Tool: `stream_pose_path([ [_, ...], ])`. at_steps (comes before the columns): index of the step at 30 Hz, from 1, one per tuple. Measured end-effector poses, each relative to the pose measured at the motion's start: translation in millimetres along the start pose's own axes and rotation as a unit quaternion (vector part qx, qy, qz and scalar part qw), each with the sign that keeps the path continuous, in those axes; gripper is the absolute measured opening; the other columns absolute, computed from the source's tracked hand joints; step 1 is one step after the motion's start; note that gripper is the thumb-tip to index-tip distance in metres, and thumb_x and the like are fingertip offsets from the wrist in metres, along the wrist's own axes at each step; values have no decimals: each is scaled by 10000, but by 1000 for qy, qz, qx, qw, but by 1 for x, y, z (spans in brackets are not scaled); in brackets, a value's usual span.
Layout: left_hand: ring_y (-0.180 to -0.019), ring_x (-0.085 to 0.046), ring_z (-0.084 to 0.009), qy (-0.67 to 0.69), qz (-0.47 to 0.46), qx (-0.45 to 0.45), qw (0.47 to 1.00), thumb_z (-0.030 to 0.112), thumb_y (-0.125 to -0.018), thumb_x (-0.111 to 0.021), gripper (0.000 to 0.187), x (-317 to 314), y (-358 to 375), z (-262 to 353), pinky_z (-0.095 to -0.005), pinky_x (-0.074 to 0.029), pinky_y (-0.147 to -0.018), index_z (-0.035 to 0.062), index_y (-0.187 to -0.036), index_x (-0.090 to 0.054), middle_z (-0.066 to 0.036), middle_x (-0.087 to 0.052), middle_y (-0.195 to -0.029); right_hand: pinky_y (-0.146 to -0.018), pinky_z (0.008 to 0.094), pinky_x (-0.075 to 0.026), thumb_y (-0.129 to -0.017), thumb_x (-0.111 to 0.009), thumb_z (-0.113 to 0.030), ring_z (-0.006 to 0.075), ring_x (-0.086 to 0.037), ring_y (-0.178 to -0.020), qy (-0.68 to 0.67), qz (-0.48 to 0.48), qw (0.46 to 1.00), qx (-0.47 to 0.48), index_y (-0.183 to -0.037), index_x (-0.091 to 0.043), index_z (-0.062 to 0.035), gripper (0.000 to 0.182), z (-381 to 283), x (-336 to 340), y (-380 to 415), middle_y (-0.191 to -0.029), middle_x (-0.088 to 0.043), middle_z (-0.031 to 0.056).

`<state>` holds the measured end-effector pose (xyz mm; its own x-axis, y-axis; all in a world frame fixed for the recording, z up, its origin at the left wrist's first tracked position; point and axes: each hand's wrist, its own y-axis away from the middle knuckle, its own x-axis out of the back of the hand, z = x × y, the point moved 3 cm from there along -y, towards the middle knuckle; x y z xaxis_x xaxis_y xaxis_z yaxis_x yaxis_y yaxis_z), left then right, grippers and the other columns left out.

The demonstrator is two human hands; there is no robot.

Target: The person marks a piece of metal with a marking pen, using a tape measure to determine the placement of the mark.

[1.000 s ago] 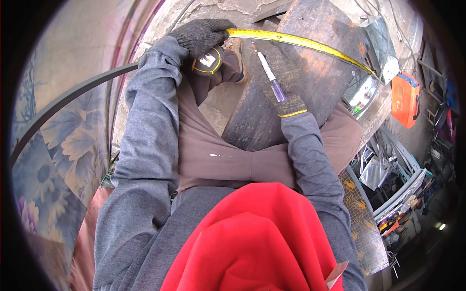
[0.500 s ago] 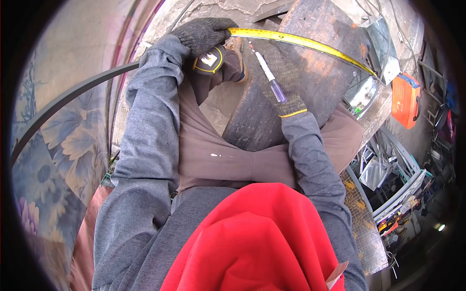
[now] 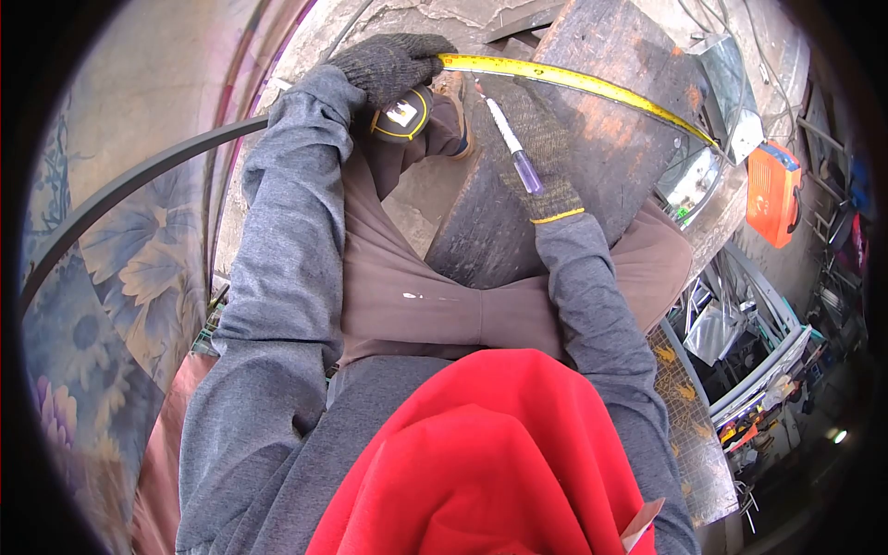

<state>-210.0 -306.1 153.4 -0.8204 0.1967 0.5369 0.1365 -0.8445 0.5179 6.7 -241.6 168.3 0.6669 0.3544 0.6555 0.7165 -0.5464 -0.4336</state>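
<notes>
In a dark knitted glove, my left hand [image 3: 393,69] is closed at the upper left on a tape measure. The tape measure's black case [image 3: 402,115] with yellow trim shows just below the glove. Its yellow blade [image 3: 555,72] runs from my fingers to the right in a shallow curve, along a thin dark edge. Also gloved, my right hand [image 3: 546,153] is just below the blade, over the dark board. A white and purple marker pen [image 3: 511,143] is held in it, tip toward the blade; the fingertips are hard to see.
A long grey bar [image 3: 139,174] curves from the left edge to my left hand. The worn dark board [image 3: 490,240] lies before my knees. An orange case [image 3: 773,192] stands at right, above a pile of metal pieces [image 3: 717,333]. Flowered cloth [image 3: 120,240] hangs at left.
My left hand and the tape measure have shifted very slightly to the right. My right hand with the marker pen is almost still.
</notes>
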Motion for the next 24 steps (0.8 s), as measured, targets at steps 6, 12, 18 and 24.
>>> stream_pose_path([
  [6, -1023, -640, -255, 15, -13, -1, 1000, 296, -965, -532, 382, 0, -2, -4, -340, -488, -929, 137, -1309, -582, -126, -642, -1213, -940, 424, -512, -767, -715, -135, 275, -671, -985, 45, -8, 998, 35, -1087, -688, -72, 327, 1, -2, -11, -1042, -699, 95],
  [12, -1013, -642, -254, 7, -14, -6, 1000, 287, -964, -532, 384, 1, -3, -5, -343, -495, -916, 129, -1312, -577, -126, -647, -1201, -985, 420, -480, -783, -714, -171, 281, -652, -1043, 25, -40, 999, 12, -1105, -682, -82, 335, 4, -4, -8, -1087, -688, 112],
  [18, -1011, -642, -256, 21, -22, 6, 1000, 292, -966, -530, 385, 2, -1, -3, -347, -501, -905, 141, -1317, -571, -127, -651, -1188, -955, 393, -489, -814, -688, -147, 272, -647, -1045, 1, -73, 997, -23, -1134, -668, -75, 329, 5, 3, -8, -1106, -681, 107],
  [24, -1019, -643, -264, 26, -12, 2, 1000, 283, -962, -526, 381, 0, 1, -3, -350, -497, -910, 141, -1312, -570, -124, -646, -1198, -925, 365, -498, -844, -662, -124, 262, -642, -1047, -22, -106, 992, -60, -1163, -654, -68, 324, 2, 14, -2, -1125, -673, 103],
])
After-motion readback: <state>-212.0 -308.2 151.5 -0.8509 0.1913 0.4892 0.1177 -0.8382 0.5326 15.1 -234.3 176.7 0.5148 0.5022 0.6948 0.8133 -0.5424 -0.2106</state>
